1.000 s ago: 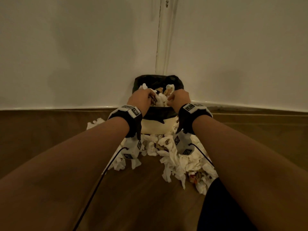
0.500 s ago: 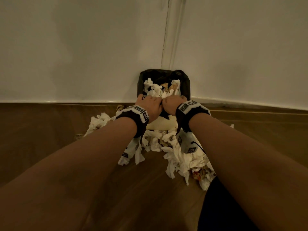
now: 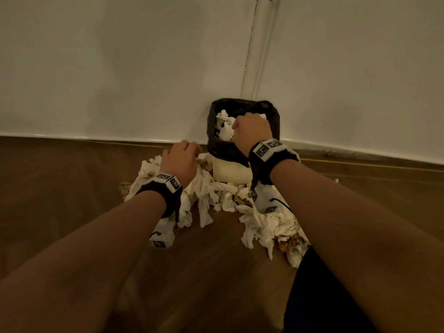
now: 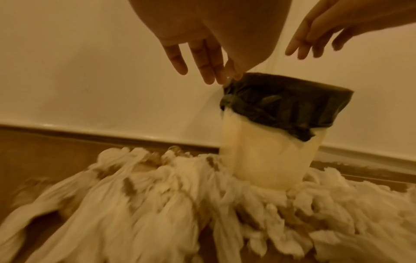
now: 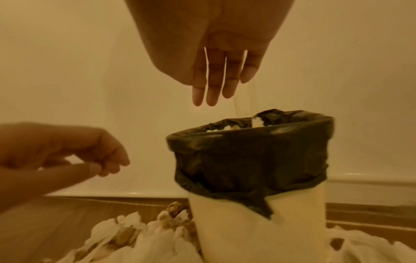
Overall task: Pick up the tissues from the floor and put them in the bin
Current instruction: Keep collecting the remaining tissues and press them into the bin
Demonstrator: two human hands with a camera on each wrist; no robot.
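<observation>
A cream bin [image 3: 230, 172] with a black liner [image 3: 217, 150] stands in the wall corner, with white tissues [image 3: 224, 127] piled inside it. More crumpled, partly stained tissues [image 3: 264, 224] lie on the wooden floor in front of and left of the bin. My left hand [image 3: 181, 157] hovers low over the left floor tissues [image 4: 146, 195]; its fingers [image 4: 203, 71] hang straight and empty. My right hand [image 3: 249, 131] is above the bin mouth, and its fingers [image 5: 212, 92] point straight down and hold nothing.
Two white walls meet behind the bin, with a pale skirting board [image 3: 96, 138] along the floor. Bare wooden floor [image 3: 204, 284] lies between me and the tissues. A dark-clothed part of my body [image 3: 324, 296] sits at the lower right, touching the tissue pile.
Both hands were together at the bin's near rim. The left hand has moved left and down over the floor tissues; the right hand has stayed over the bin mouth.
</observation>
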